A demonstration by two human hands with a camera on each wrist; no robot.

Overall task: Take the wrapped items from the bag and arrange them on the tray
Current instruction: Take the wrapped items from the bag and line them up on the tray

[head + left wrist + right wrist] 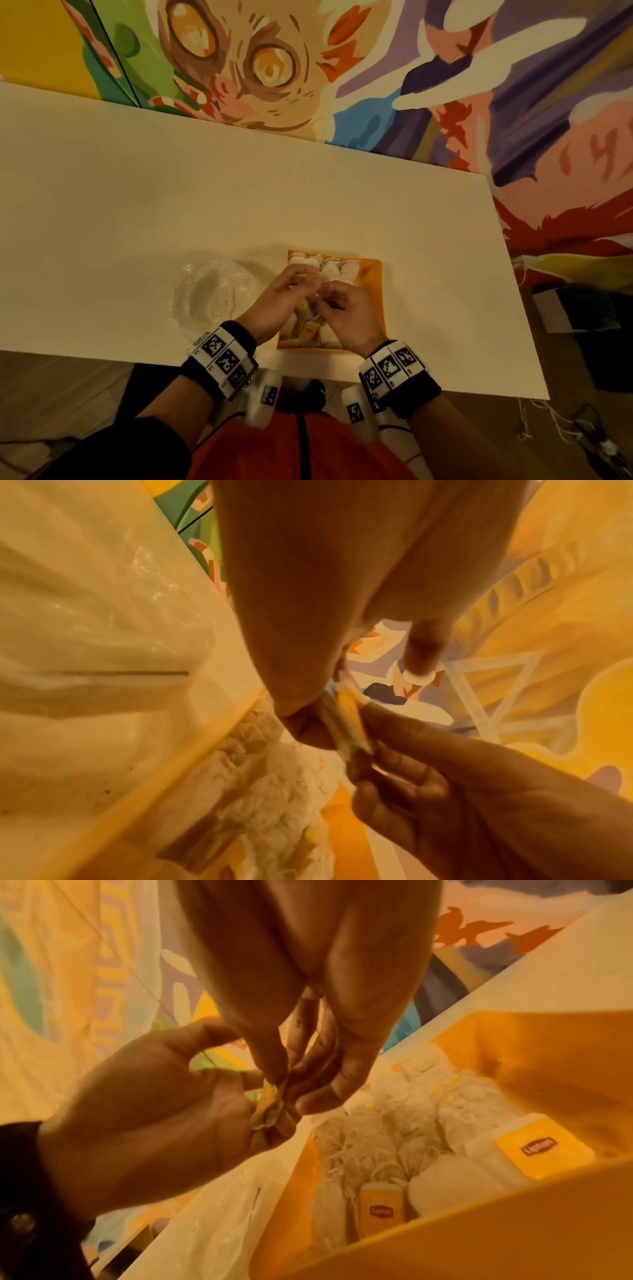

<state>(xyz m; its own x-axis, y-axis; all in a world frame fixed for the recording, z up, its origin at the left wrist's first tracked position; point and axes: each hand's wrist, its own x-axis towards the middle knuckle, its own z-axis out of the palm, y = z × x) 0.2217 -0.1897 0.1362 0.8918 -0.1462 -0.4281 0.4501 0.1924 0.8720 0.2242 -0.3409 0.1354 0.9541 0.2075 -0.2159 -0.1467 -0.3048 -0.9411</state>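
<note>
An orange tray lies near the table's front edge and holds several white wrapped tea bags with yellow Lipton tags. My two hands meet just above the tray. My left hand and right hand both pinch one small crumpled yellow-and-clear wrapped item, which also shows in the right wrist view. The clear plastic bag lies flat and crumpled on the table to the left of the tray. I cannot tell whether anything is left inside it.
The white table stretches far and left of the tray, and its right edge is close beyond the tray. A colourful mural wall stands behind the table. Cables lie on the floor at the lower right.
</note>
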